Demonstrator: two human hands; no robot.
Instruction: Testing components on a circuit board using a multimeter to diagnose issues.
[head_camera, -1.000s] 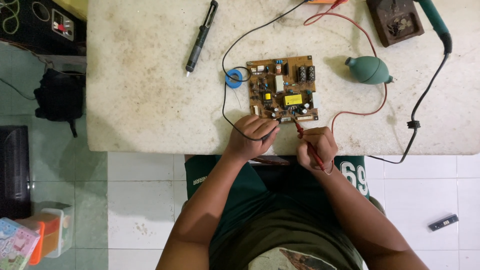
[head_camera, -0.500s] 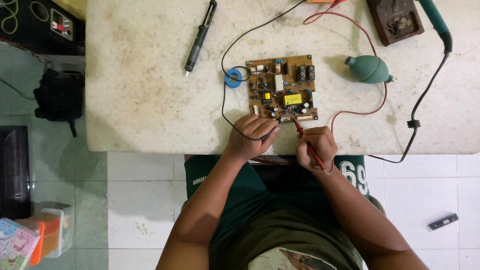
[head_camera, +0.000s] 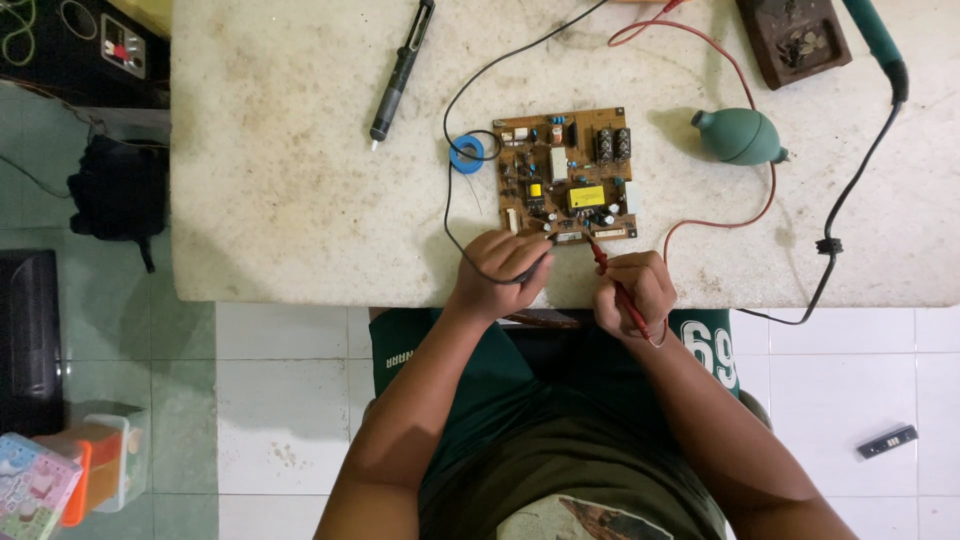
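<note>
Left hand (head_camera: 503, 262) is closed on a black probe (head_camera: 533, 264), right hand (head_camera: 632, 290) closed on a red probe (head_camera: 612, 276), both tips at the near edge of the brown rectangular circuit board (head_camera: 566, 174) mid-counter. Judged: tips need steadying w/ wrists braced on the speckled stone counter (head_camera: 300, 200). Blue tape roll (head_camera: 466, 152), green rubber blower bulb (head_camera: 738, 136) & looping red lead (head_camera: 740, 215) crowd the board's sides.
</note>
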